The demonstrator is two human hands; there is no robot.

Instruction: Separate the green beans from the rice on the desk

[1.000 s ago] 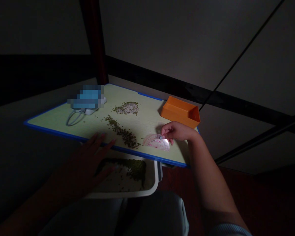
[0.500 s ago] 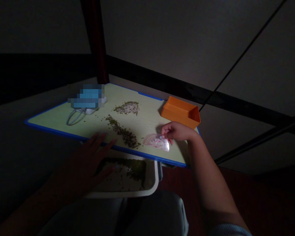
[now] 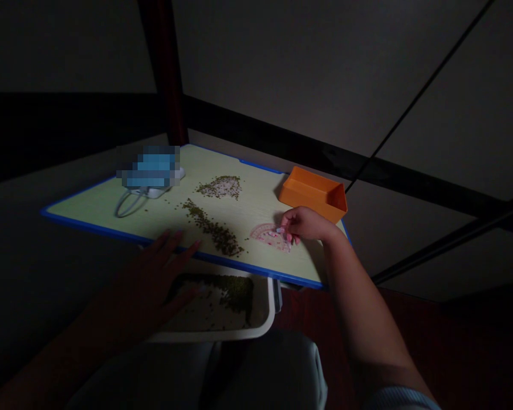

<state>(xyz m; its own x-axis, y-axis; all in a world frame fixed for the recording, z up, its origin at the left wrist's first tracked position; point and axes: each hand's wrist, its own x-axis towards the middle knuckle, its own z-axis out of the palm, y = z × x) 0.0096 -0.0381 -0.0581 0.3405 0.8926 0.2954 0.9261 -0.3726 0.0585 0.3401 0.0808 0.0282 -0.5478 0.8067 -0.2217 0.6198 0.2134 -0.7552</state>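
Observation:
My right hand pinches a clear protractor with pink markings by its right side, over the right part of the pale board. To the left of the protractor lies a band of small dark and green grains. Behind it a paler heap of grains is mixed with white bits. My left hand is in shadow, its fingers spread at the board's front edge above a white tray. Nothing shows in that hand.
An orange open box stands at the board's back right. At the back left is a blurred blue-and-white object with a grey cable loop. The tray below the front edge holds more green grains. Dark walls rise behind.
My right hand has shifted slightly up and the protractor with it; the bright glare on its right corner is gone. My left hand stays about where it was.

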